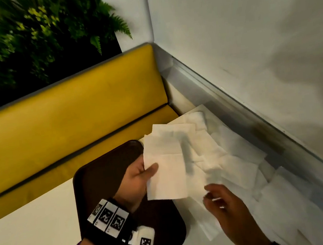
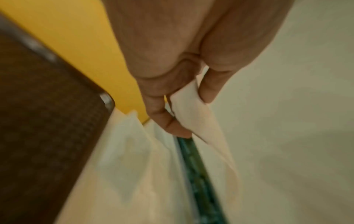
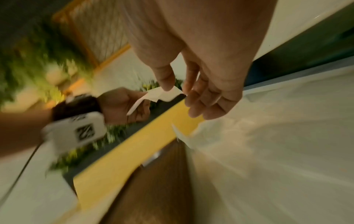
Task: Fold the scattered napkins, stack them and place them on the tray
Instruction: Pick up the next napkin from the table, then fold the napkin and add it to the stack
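Observation:
My left hand (image 1: 149, 171) holds a white napkin (image 1: 167, 171) up by its left edge, thumb on top and fingers underneath, over the far right corner of the dark brown tray (image 1: 103, 183). The left wrist view shows the napkin (image 2: 191, 109) pinched between thumb and fingers. My right hand (image 1: 211, 194) hovers just right of that napkin's lower corner, fingers loosely curled; I cannot tell if it touches. Several loose white napkins (image 1: 230, 165) lie spread on the table beneath and beyond it. The tray surface in view is bare.
The white table (image 1: 30, 243) runs along a yellow bench (image 1: 67, 115) at the far side. A wall with a grey ledge (image 1: 233, 99) bounds the right side. Green plants (image 1: 30, 36) stand behind the bench.

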Tool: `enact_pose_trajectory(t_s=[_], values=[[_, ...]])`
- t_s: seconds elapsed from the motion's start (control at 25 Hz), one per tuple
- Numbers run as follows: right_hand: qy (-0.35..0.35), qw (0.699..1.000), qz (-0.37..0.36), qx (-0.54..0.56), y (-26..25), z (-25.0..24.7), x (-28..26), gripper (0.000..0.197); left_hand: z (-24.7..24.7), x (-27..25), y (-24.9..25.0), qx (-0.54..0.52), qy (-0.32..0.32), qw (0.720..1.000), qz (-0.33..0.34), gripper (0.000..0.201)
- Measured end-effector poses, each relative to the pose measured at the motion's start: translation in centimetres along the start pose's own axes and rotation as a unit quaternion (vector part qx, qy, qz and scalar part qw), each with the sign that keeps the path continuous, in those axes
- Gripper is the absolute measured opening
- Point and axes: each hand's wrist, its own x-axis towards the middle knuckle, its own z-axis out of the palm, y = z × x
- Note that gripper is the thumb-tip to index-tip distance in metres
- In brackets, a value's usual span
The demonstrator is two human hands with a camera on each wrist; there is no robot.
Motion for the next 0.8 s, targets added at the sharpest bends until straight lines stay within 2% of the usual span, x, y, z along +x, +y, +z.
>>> enact_pose_trajectory(t_s=[0.04,0.12,0.16,0.4,0.48,0.6,0.72,0.8], values=[[-0.033,0.997,0.012,0.068,-2.3,-0.3,0.6,0.014,1.3,-1.6,0.1,-0.057,-0.035,0.998,0.006,0.036],[-0.102,0.971,0.065,0.206,-5.8,-0.7,0.7,0.027,3.4,-4.3,0.1,-0.103,-0.069,0.992,0.013,0.038],[-0.124,0.960,0.077,0.237,-6.8,-1.0,0.5,0.031,4.1,-5.2,-0.1,-0.109,-0.072,0.991,0.015,0.037],[-0.112,0.949,0.066,0.286,-6.9,-2.5,-4.0,0.039,5.6,-10.0,-1.8,-0.067,-0.066,0.994,0.063,0.033],[-0.127,0.956,0.047,0.262,-6.4,-2.2,-5.3,0.035,5.8,-11.2,-1.8,-0.033,-0.069,0.995,0.071,0.028],[-0.072,0.988,-0.022,0.138,-5.7,-1.3,-5.9,0.019,6.0,-12.1,-1.2,-0.001,-0.068,0.993,0.091,0.023],[-0.021,0.992,-0.061,0.104,-5.7,-0.9,-6.5,0.020,6.0,-12.2,-1.0,0.009,-0.022,0.995,0.101,0.015],[-0.018,0.990,-0.089,0.109,-6.0,-1.2,-6.9,0.020,6.0,-12.0,-0.8,-0.027,0.021,0.997,0.063,0.015]])
